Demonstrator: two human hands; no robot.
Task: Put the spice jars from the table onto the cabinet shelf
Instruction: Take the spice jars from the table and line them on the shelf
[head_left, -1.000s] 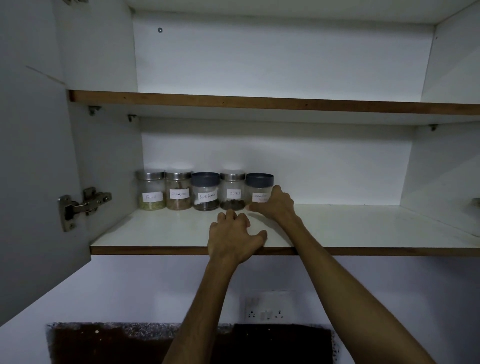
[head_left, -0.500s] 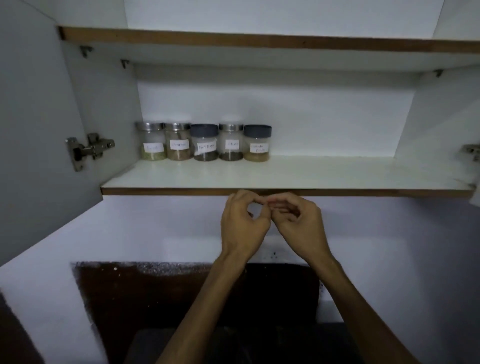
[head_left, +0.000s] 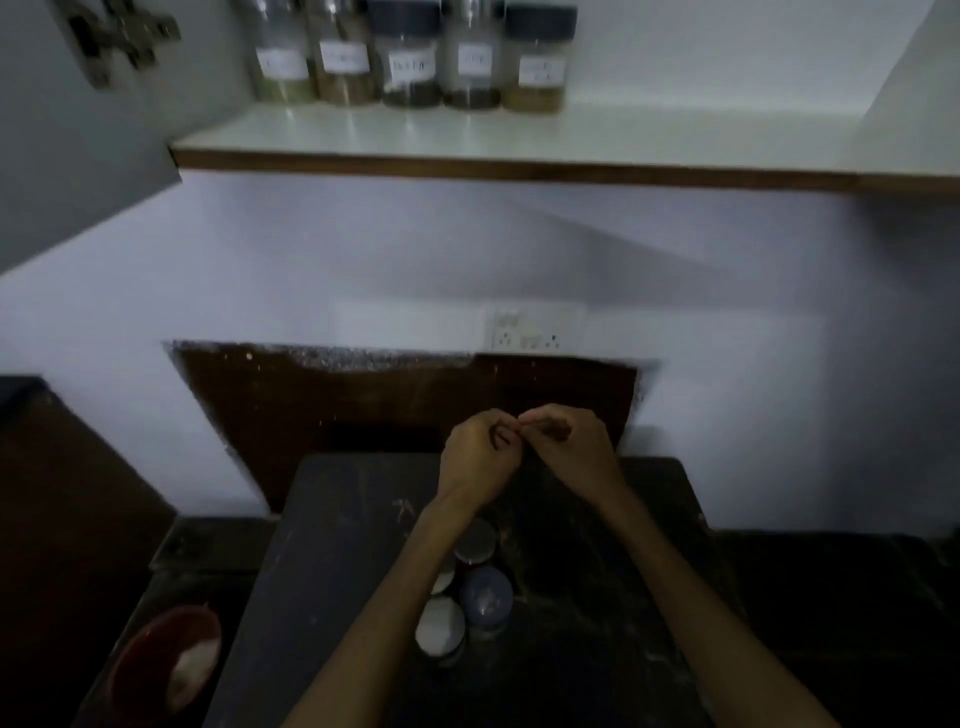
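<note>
The dark table (head_left: 322, 571) runs under my forearms, the cabinet shelf (head_left: 519, 166) above it. Five labelled spice jars (head_left: 410, 57) line the shelf's back left corner, touching side by side. More jars (head_left: 480, 592) cluster mid-table. My left hand (head_left: 475, 462) and right hand (head_left: 569, 449) meet fingertip to fingertip, fingers curled, gripping nothing.

shelf (head_left: 519, 140): 5 jars (head_left: 410, 57) (1 row) | table (head_left: 597, 623): 4 jars (head_left: 485, 595), red bowl (head_left: 166, 660)

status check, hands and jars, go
Left hand and right hand curled, fingertips meeting, holding nothing. Five jars on shelf; jars on table under left forearm.
</note>
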